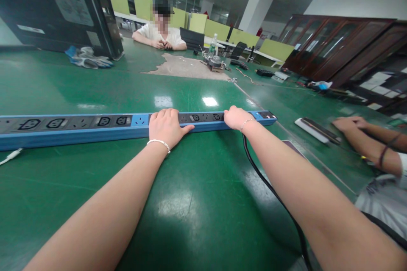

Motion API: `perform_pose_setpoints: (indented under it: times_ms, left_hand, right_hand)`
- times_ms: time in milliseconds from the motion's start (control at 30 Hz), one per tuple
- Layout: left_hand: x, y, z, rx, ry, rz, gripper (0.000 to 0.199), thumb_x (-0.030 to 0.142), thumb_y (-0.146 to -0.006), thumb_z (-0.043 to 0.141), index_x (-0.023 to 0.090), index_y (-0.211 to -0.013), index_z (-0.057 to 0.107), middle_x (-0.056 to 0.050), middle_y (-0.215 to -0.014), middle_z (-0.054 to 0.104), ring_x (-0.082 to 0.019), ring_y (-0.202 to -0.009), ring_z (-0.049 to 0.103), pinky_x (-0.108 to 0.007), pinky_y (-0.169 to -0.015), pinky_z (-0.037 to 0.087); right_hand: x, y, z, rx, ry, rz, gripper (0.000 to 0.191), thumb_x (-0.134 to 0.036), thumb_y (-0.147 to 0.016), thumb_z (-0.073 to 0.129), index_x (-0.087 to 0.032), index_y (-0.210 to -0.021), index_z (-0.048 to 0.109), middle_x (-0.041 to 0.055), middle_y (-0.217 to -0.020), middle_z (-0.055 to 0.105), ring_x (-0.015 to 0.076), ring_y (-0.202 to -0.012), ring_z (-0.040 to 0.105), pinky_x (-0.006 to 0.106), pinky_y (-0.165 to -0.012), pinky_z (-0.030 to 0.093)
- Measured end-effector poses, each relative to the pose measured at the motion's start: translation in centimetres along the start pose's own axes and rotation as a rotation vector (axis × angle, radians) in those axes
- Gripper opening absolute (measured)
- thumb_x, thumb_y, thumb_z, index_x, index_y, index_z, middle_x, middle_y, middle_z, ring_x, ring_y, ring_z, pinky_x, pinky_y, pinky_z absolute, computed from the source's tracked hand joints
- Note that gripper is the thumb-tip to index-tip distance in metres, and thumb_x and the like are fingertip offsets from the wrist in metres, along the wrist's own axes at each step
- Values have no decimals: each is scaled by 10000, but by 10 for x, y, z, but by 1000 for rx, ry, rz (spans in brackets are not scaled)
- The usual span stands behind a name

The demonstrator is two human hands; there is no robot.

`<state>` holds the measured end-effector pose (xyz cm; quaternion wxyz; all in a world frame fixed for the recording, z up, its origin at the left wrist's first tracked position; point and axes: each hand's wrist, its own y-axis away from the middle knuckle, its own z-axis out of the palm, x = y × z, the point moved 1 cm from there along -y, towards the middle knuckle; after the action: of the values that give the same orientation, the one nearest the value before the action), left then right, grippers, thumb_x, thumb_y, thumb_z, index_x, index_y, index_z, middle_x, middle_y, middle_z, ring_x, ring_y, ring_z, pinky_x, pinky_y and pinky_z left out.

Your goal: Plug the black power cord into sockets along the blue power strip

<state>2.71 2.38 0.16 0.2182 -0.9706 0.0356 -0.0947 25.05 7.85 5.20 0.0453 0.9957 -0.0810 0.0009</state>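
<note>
A long blue power strip (79, 134) with black socket panels lies across the green table. My left hand (165, 128) is laid over its middle, fingers on top and the thumb spread along the front edge. Farther right, my right hand (237, 117) is closed at the strip, over the sockets near its right end. A black cable (265, 181) runs down from beneath that hand toward me; the cable's end is hidden by the fingers.
A large black case (63, 8) and grey-blue gloves (89, 58) are at the back left. A person (162, 34) sits opposite; another person's hands (349, 123) rest at the right, near a black-and-white bar (318, 130). A white cable plug (13, 155) lies at left.
</note>
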Motion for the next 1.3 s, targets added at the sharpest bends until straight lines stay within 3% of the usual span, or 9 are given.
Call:
perform_pose_setpoints:
  times_ms: [100,333,533,767,1300]
  left_hand:
    - [0,0,0,2,15,9,614,687,-722,467,165,-1030,567,-133,-1047,632,-291,-1043,527,-388,-872,339]
    - [0,0,0,-6,21,-2,615,679,-732,460,167,-1059,553,-137,-1080,621,-295,-1056,518,-396,-893,325]
    - [1,0,-1,-22,15,-1,618,681,-737,447,173,-1074,546,-135,-1099,617,-290,-1066,514,-393,-900,328]
    - [0,0,0,-23,32,-2,634,684,-736,443,164,-1084,544,-139,-1108,610,-299,-1081,507,-403,-908,320]
    - [1,0,-1,0,5,2,617,692,-718,474,180,-1054,552,-129,-1069,633,-288,-1044,534,-386,-878,348]
  right_hand:
    - [0,5,1,41,-14,32,484,-388,-914,259,-56,-1168,502,250,-1128,591,295,-1044,591,421,-907,420]
    - [-3,0,-3,-16,6,-2,450,-360,-891,339,-44,-1138,542,255,-1150,583,297,-1103,560,380,-915,421]
    - [0,5,4,59,-47,55,481,-393,-910,267,-53,-1166,491,253,-1117,593,295,-1035,594,418,-886,434]
    - [-1,-3,-1,-25,2,-23,441,-341,-885,317,-63,-1138,547,250,-1156,581,304,-1089,566,398,-898,429]
    - [0,-2,2,8,-43,-7,483,-376,-896,296,-46,-1166,522,265,-1163,582,305,-1059,585,401,-891,428]
